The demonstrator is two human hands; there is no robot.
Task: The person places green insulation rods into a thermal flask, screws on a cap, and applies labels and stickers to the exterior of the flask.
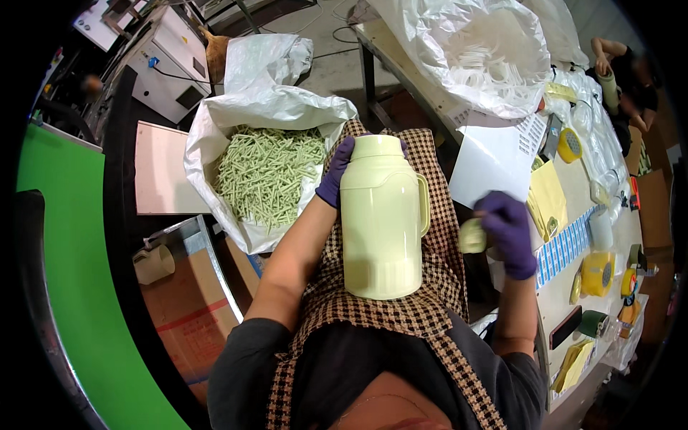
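A pale yellow vacuum jug (382,233) with a side handle rests in my lap on a brown checked apron (438,290). My left hand (337,172), in a purple glove, is closed around the jug's neck from the left, some fingertips showing on the far side. My right hand (507,233), also gloved in purple, is to the right of the jug and apart from it. Its fingers are closed on a small pale yellow-green cap (471,236), which is blurred by motion. The jug's handle points to the right.
At the left stands a white sack (208,143) full of pale green sticks (269,175). A bag of clear rings (484,68) is on the bench at the upper right. Tape rolls (598,274), paper sheets (494,165) and a phone (565,327) lie along the right table. Another person (631,86) is at the far right.
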